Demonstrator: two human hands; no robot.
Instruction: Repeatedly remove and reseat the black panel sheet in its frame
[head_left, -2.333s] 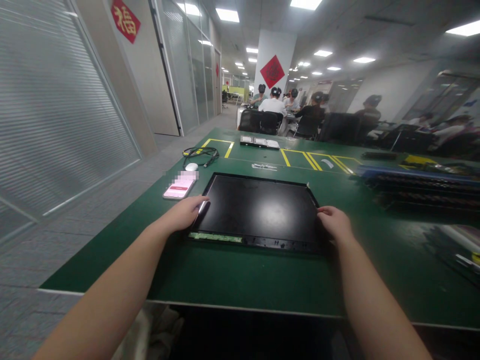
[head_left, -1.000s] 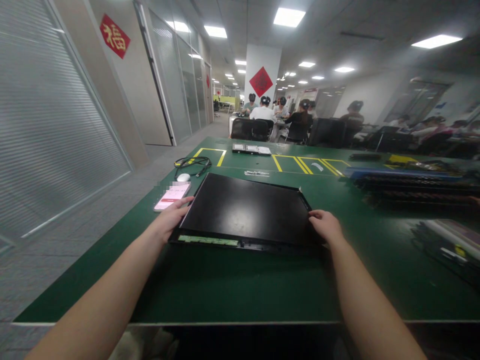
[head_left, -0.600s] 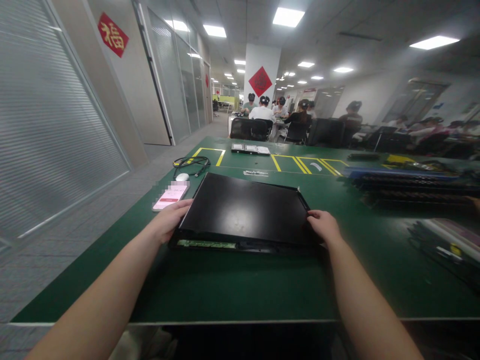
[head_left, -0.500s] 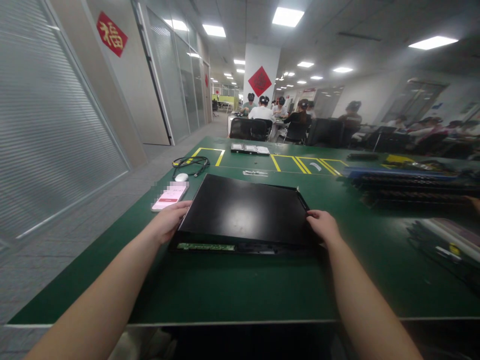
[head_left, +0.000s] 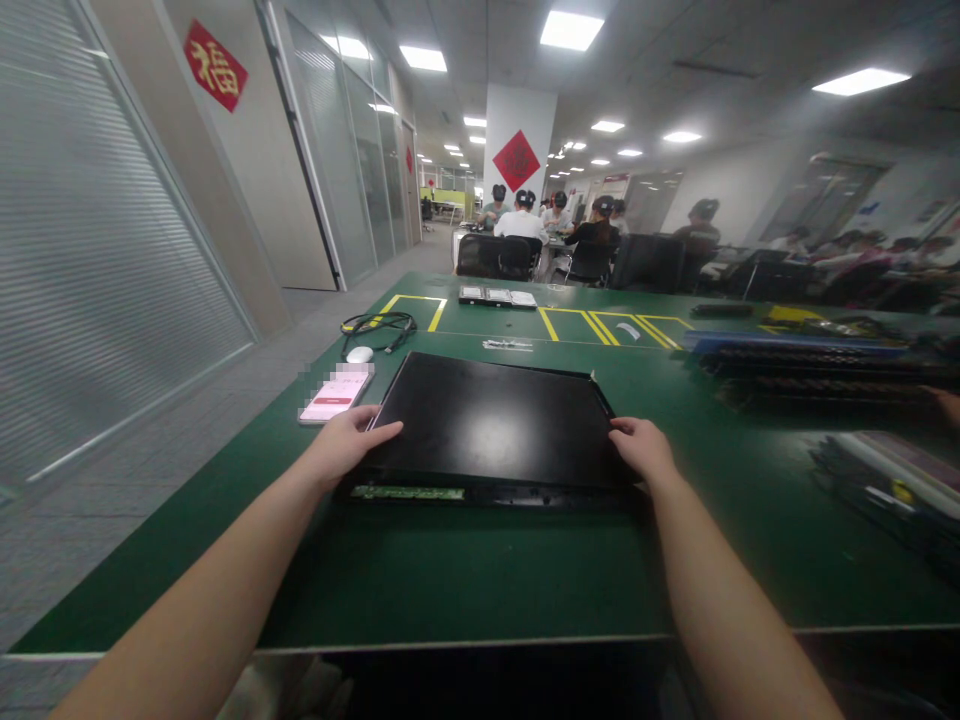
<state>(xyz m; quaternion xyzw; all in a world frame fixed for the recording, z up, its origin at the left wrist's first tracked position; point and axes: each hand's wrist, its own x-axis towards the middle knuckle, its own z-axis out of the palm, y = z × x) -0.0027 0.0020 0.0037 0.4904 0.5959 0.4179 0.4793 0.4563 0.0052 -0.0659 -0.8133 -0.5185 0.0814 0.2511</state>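
Panel (head_left: 491, 422): black flat screen panel, laid flat on the green table (head_left: 465, 570) at 12 o'clock, gripped at both near corners.
Left hand (head_left: 346, 448): curled over the 9 o'clock edge, fingers laid on top.
Right hand (head_left: 639, 449): closed on the 3 o'clock edge.
Progress: panel judged seated flat, not lifted; hands not yet released.
Phone (head_left: 334, 397): at 10 o'clock, beside the panel.
Mouse (head_left: 359, 354): farther off, by a coiled cable (head_left: 381, 326).

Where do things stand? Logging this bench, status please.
Left hand and right hand grip black panel by its side edges. Panel on green table. Phone just left, clear.
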